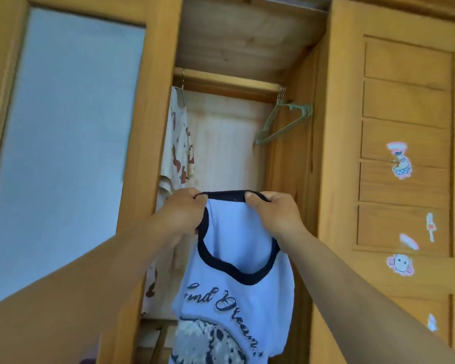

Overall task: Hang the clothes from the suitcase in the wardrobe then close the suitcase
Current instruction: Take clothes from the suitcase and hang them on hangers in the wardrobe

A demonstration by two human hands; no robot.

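The person held up a light blue T-shirt with a dark navy neck band and curly writing point(237, 292) in front of the open wooden wardrobe point(378, 153). The left hand point(184, 214) and the right hand point(276, 214) each pinched the neck band, with fingers curled over it and thumbs pressed on it, and pulled it out flat between them. The shirt hung down from both hands, below the wooden rail point(229, 81).

One job looked done. A cream shirt with brown and red patterns point(177, 143) hung at the left end of the rail. A bunch of pale green hangers point(284, 119) hung bare at the right end.

The blue shirt had no hanger in it that could be seen, so it was not hung up yet. It likely needed a green hanger first. The suitcase was not in view, so how many clothes were left could not be told. Closing it was probably left to do.
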